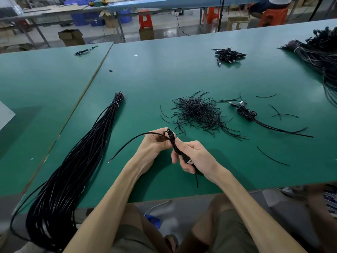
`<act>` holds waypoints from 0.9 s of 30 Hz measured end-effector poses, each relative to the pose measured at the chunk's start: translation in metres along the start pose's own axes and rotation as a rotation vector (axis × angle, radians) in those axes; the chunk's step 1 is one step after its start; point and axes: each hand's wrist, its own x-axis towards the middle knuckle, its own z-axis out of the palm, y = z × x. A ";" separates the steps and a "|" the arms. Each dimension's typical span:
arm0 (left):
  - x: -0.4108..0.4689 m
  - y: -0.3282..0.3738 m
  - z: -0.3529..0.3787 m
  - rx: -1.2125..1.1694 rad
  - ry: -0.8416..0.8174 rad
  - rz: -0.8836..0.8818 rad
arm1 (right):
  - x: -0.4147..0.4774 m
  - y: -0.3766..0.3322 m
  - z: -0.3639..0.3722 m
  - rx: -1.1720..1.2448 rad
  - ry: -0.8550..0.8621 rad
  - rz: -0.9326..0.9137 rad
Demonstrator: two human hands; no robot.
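The green tabletop (182,73) fills the middle of the frame. A long bundle of black cables (76,161) runs along its left side from centre to lower left. Right of centre lies a loose pile of short black ties (198,112), with a coiled cable (247,113) just to its right.

Below that pile, at the centre of the frame, both hands grasp one USB cable (171,138). The left hand (156,143) is curled around the folded loops at their upper end. The right hand (195,156) is clenched around the lower end, where the USB plug (190,162) shows between its fingers. The folded hank's long axis therefore slants from upper left to lower right, hand to hand.

The cable's free tail arcs left from the left hand down to a bare end (109,161) on the tabletop. The tie pile sits up and to the right, nearer the right hand, so that hand seems better placed to bind the hank.
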 end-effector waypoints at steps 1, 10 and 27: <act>0.000 0.001 0.001 -0.005 0.012 0.004 | 0.000 0.000 0.000 0.001 0.002 -0.001; -0.003 0.004 0.000 -0.017 0.013 -0.022 | 0.001 0.005 -0.003 0.085 0.049 -0.037; -0.005 0.015 0.004 0.009 -0.021 -0.050 | -0.002 -0.001 0.000 0.076 0.079 -0.018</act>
